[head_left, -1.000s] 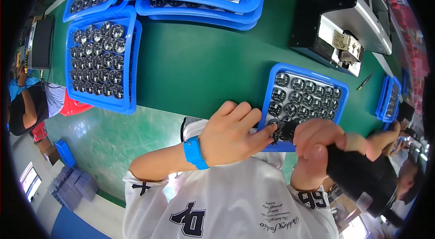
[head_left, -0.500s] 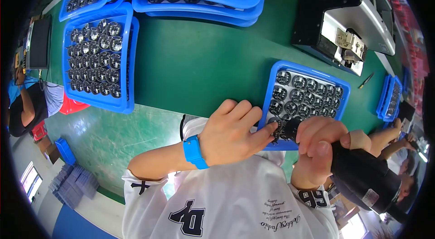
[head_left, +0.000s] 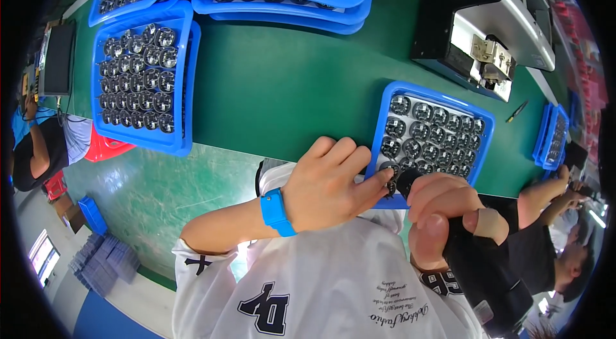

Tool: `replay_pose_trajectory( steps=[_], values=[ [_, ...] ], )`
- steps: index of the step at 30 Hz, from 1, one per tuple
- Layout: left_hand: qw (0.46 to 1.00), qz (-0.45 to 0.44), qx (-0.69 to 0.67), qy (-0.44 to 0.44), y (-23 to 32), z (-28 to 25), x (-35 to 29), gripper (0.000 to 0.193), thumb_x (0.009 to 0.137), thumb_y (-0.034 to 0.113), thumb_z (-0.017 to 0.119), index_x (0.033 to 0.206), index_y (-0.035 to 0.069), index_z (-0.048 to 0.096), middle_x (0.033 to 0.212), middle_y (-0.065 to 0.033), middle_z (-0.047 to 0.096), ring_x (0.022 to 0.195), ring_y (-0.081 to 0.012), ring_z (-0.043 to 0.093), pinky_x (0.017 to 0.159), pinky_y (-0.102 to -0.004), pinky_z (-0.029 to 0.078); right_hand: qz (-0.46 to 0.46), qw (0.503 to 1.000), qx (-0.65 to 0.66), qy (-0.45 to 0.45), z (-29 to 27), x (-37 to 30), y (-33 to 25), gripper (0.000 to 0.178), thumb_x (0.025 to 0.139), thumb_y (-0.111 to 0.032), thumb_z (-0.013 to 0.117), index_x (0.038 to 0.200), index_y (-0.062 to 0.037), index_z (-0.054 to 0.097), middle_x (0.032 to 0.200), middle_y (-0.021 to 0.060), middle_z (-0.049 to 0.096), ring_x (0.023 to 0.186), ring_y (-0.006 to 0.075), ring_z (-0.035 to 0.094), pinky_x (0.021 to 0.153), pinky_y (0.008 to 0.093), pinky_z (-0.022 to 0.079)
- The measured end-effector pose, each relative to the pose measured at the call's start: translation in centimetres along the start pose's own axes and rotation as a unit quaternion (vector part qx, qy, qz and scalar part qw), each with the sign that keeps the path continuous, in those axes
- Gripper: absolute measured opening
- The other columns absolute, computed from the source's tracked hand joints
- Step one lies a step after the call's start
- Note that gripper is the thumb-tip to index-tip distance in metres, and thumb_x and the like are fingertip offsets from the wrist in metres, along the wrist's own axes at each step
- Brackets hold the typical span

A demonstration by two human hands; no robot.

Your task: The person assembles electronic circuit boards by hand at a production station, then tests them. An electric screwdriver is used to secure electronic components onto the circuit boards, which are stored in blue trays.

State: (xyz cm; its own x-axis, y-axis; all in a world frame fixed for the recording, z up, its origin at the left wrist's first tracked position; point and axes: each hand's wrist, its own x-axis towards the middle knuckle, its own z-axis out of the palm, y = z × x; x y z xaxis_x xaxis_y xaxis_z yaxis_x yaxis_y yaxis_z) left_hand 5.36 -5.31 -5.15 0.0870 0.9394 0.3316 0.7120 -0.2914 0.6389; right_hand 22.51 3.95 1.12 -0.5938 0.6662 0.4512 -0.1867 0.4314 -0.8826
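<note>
My left hand (head_left: 324,188), with a blue band on its wrist, pinches a small round black circuit-board part (head_left: 389,180) between thumb and forefinger. The part is at the near left corner of a blue tray (head_left: 378,140) that holds rows of similar round parts. My right hand (head_left: 449,210) is wrapped round a black barrel-shaped handheld tool (head_left: 484,275). Its narrow dark nose points left, close beside the pinched part; whether they touch is hard to see. The tool's thick body slants down toward the lower right.
More blue trays of round parts (head_left: 138,85) stand at the left, with stacked trays (head_left: 276,5) at the far side. A black and silver machine (head_left: 484,37) stands far right. A pen-like tool (head_left: 517,111) lies near it. Other people (head_left: 552,243) sit at both sides.
The tool's body has swung down and to the left in my right hand, and its nose has shifted slightly left. My left hand keeps its pinch on the round part.
</note>
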Motion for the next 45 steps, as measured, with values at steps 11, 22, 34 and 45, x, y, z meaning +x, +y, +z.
replay_pose_trajectory(
  steps=[11,22,34,45],
  values=[
    [1.000,0.007,0.021,0.012,0.2,0.0,0.3,0.032,0.078,0.027,0.085,0.109,0.020,0.083,0.081,0.0006,0.046,0.079,-0.0206,0.049,0.070,-0.0375,0.034,0.002,0.988,0.080,0.130,0.5,-0.2,1.2,0.030,0.094,0.013,0.055,0.113,-0.0038,0.039,0.083,0.0164,0.064,0.059,0.0213,0.059,0.056,0.0403,0.055],
    [0.999,-0.007,0.028,0.033,0.7,0.3,0.3,0.025,0.081,0.026,0.084,0.105,0.023,0.085,0.079,0.0021,0.047,0.078,-0.0197,0.050,0.070,-0.0373,0.034,0.044,0.994,0.003,0.103,-1.0,-0.8,-1.2,0.029,0.099,-0.001,0.060,0.125,-0.0021,0.048,0.080,0.0106,0.066,0.069,0.0230,0.067,0.067,0.0378,0.058],
    [0.998,-0.026,0.048,0.013,1.0,-0.9,0.6,0.029,0.082,0.027,0.085,0.110,0.023,0.085,0.101,-0.0014,0.059,0.096,-0.0232,0.056,0.080,-0.0381,0.041,0.017,0.971,0.089,0.220,-0.2,-0.3,-1.6,0.041,0.107,-0.017,0.067,0.137,-0.0089,0.042,0.074,0.0047,0.057,0.057,0.0195,0.055,0.058,0.0394,0.053],
    [0.993,-0.097,-0.052,0.034,0.8,-2.3,0.2,0.043,0.070,0.014,0.092,0.112,0.016,0.083,0.105,-0.0053,0.058,0.095,-0.0263,0.054,0.075,-0.0379,0.047,0.010,0.970,0.113,0.213,0.5,-0.5,-1.4,0.037,0.106,-0.012,0.066,0.135,-0.0065,0.043,0.071,0.0057,0.059,0.056,0.0211,0.059,0.058,0.0398,0.054]
  ],
)
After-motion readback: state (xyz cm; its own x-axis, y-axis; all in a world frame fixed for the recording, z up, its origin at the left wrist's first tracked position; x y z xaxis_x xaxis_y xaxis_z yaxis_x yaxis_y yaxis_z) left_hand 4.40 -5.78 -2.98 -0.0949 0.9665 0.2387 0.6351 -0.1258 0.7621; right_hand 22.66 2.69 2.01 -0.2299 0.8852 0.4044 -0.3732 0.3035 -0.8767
